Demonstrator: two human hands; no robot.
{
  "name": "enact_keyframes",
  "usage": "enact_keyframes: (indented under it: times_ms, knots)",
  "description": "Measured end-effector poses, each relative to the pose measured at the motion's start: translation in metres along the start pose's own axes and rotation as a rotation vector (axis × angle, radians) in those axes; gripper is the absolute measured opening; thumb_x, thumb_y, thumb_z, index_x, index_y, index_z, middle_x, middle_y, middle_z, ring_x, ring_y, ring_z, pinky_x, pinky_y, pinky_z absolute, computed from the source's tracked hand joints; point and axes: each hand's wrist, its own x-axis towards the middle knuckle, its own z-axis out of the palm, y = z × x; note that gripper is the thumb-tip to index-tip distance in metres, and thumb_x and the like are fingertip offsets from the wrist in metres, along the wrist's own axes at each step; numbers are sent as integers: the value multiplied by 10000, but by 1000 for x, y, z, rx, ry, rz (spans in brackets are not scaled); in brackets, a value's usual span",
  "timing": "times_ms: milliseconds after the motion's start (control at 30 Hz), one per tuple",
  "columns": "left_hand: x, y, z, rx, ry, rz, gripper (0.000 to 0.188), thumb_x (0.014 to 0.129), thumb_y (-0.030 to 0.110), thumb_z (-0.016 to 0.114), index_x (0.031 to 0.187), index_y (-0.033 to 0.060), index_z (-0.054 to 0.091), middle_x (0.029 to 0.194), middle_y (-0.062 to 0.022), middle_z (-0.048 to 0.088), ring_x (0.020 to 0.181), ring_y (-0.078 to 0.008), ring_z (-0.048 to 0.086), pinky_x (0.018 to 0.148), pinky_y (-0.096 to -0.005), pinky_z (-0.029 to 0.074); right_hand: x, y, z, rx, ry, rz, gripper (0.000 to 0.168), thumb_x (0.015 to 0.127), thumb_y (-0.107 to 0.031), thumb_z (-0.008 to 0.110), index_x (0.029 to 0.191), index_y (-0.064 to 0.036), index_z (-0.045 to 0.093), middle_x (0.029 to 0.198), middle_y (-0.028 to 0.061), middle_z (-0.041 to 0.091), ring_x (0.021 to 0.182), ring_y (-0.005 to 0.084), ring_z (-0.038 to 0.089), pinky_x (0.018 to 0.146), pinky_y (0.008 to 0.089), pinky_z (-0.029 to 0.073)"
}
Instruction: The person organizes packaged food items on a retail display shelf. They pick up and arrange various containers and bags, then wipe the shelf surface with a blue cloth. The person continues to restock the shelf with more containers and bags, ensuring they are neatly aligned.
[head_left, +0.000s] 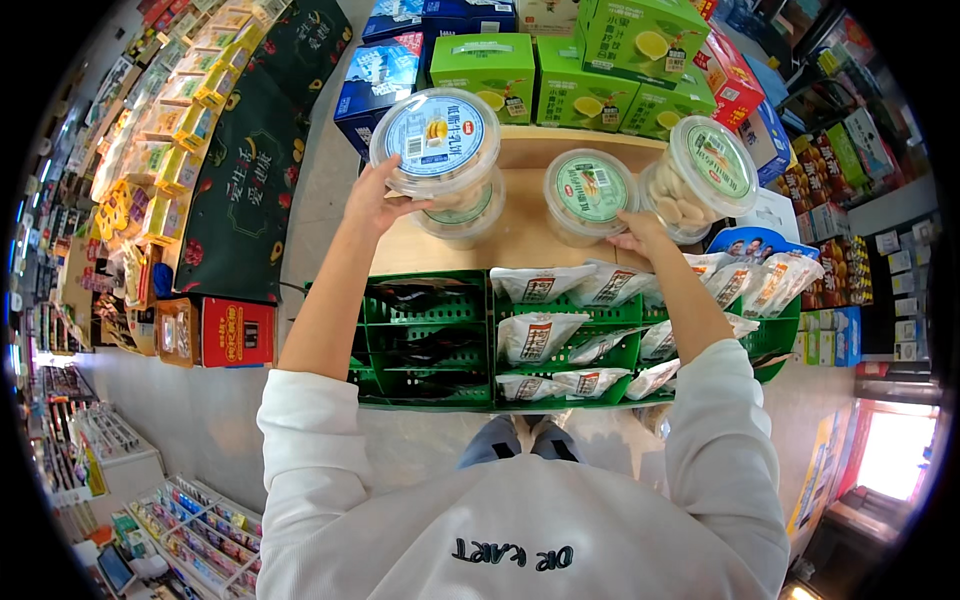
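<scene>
My left hand (379, 196) grips the side of a clear round plastic tub with a blue label (435, 139), which is over another clear tub with a green label (461, 217) on the wooden shelf (517, 244). At the lower right side of a separate green-labelled tub (589, 196) is my right hand (637, 234), its fingers touching the rim area; whether it grips the tub is unclear. Right of that, a tilted green-labelled tub (697, 176) with pale round biscuits sits on or against another container, mostly hidden.
Green drink boxes (484, 75) and blue boxes (375, 90) stand behind the shelf. Nearest my body, green plastic baskets (491, 337) hold white pouches (536, 337) and dark packets (431, 345). A display table with a dark cloth (247, 165) stands at left.
</scene>
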Motion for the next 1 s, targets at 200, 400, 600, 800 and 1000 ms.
enact_keyframes:
  times_ms: [200, 400, 600, 800, 1000]
  knots:
    - [2, 5, -6, 22, -42, -15, 505, 846, 160, 507, 1247, -24, 261, 1246, -234, 287, 1079, -391, 436, 798, -538, 483, 4, 5, 0, -50, 9, -42, 388, 835, -178, 554, 1076, 74, 386, 955, 218, 521, 679, 302, 600, 521, 326, 530]
    - [4, -1, -17, 36, -3, -54, 606, 859, 342, 467, 1315, 32, 216, 1335, -245, 130, 1226, -376, 234, 870, -565, 389, 6, 7, 0, -26, 24, -23, 393, 825, -200, 569, 1068, 54, 394, 943, 206, 523, 684, 303, 599, 537, 330, 528]
    - [20, -24, -25, -30, 196, -101, 764, 757, 691, 321, 1360, 235, 212, 1431, -101, -59, 1306, -337, -67, 896, -708, 83, 5, 10, -3, -17, -1, -29, 397, 829, -215, 567, 1091, 22, 386, 951, 165, 531, 711, 274, 589, 580, 333, 527]
    - [29, -52, -16, 76, -40, -119, 720, 767, 672, 319, 1340, 241, 243, 1429, -17, 75, 1275, -392, 117, 876, -703, 184, 6, 12, -4, -10, 0, -54, 365, 833, -212, 566, 1083, -9, 395, 959, 151, 537, 698, 257, 582, 582, 331, 520]
    - [34, -64, -15, 120, -67, -133, 743, 767, 677, 307, 1356, 239, 190, 1434, -7, 36, 1289, -398, 45, 879, -698, 203, -4, 13, -2, 119, -129, 17, 404, 830, -185, 569, 1124, 12, 374, 1057, 200, 490, 790, 304, 585, 652, 346, 529]
